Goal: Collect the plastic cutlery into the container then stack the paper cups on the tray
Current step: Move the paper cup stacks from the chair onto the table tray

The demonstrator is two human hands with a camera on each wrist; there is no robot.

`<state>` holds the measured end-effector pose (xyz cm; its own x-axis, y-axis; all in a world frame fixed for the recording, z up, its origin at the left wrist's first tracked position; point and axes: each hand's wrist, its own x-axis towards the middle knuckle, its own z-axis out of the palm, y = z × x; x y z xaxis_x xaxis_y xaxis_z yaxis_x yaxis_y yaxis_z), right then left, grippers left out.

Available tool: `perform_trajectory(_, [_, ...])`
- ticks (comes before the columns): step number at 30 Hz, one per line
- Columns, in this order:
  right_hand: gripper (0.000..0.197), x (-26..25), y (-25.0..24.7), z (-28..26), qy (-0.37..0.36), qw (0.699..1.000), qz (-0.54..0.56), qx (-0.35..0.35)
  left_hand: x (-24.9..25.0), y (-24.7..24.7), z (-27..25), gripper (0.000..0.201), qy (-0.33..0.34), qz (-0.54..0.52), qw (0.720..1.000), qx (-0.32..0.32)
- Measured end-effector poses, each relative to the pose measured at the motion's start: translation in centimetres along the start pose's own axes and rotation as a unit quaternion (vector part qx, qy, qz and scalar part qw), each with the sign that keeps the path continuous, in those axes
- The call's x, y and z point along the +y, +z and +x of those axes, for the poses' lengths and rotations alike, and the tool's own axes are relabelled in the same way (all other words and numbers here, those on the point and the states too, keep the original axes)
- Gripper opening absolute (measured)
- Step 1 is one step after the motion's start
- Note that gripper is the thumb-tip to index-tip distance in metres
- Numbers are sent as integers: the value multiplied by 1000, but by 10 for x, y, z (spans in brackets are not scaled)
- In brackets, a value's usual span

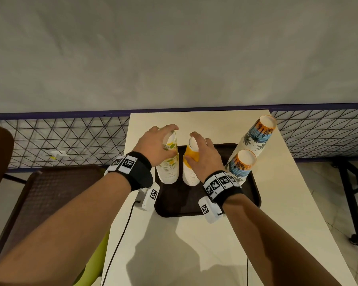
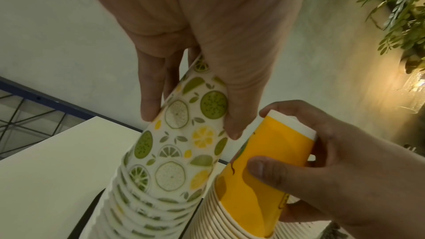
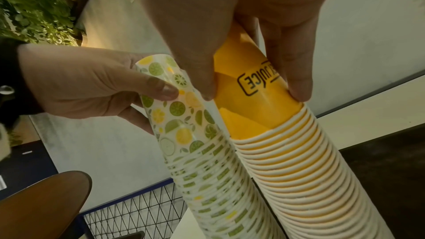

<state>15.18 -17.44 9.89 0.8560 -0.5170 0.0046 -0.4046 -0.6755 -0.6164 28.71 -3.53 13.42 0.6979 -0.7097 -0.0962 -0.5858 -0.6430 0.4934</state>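
Head view first: you've got both stacks standing upside down on the dark tray (image 1: 250, 195), centre of the frame. Your left hand (image 1: 153, 145) wraps the citrus-print stack (image 1: 168, 168), your right hand (image 1: 205, 155) clamps the orange stack (image 1: 191, 172) just beside it. Two palm-print stacks (image 1: 254, 137) lean at right of frame. No cutlery or container in sight.

Left wrist now: fingers (image 2: 149, 101) and thumb pinch the citrus top cup high up, near its closed base. That's thin paper, light and easily crushed, so squeeze gently.

Right wrist: thumb and fingers (image 3: 296, 79) grip the orange top cup just above the ribbed run of rims (image 3: 287, 152). These are tall, nested, top-heavy columns, I'd say; they'll likely sway or shed a cup if you lift from the top alone. Take hold lower, on the stiffer rolled rims, for any move.
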Motion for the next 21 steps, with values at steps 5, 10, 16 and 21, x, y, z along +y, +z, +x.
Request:
perform_trajectory(5, [70, 0, 1, 7, 0, 1000, -4, 7, -1, 1, -1, 72, 5, -4, 1000, -7])
perform_trajectory(10, [75, -4, 1, 8, 12, 1000, -10, 3, 1, 1, -1, 71, 12, -7, 1000, -7])
perform_trajectory(16, [84, -16, -26, -7, 11, 999, 1, 40, 8, -14, -8, 94, -4, 6, 1000, -21])
perform_trajectory(21, [61, -17, -89, -30, -21, 974, 54, 220, 48, -34, -23, 102, 106, 48, 990, 79])
